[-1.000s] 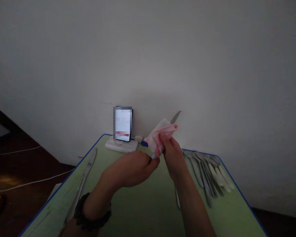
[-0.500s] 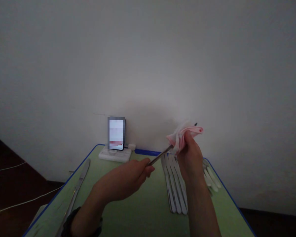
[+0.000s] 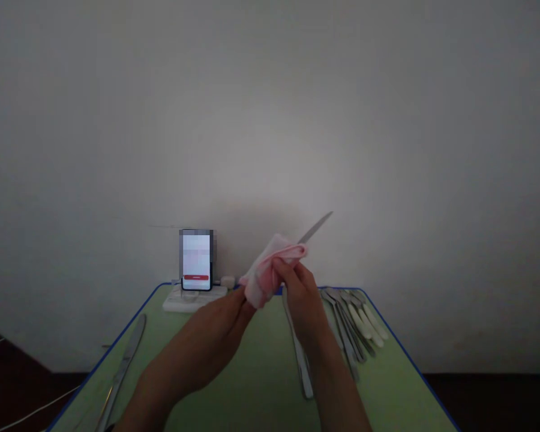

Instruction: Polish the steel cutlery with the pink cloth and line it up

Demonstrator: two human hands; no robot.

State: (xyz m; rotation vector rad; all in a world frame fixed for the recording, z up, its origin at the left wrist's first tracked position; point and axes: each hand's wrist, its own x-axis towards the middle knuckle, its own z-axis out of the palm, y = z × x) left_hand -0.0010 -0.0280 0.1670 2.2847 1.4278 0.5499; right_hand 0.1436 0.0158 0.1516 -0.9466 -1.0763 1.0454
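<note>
The cloth pinched in the right hand has slid toward the left hand, closed on the knife, exposing blade.

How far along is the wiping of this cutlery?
Partway, it seems. In hand: a knife through the pink-and-white cloth, pinched by the right hand, the left hand closed at the handle end. One lone knife lies left, more cutlery right; one side may be done, the other left, but nothing visible settles which.
</note>
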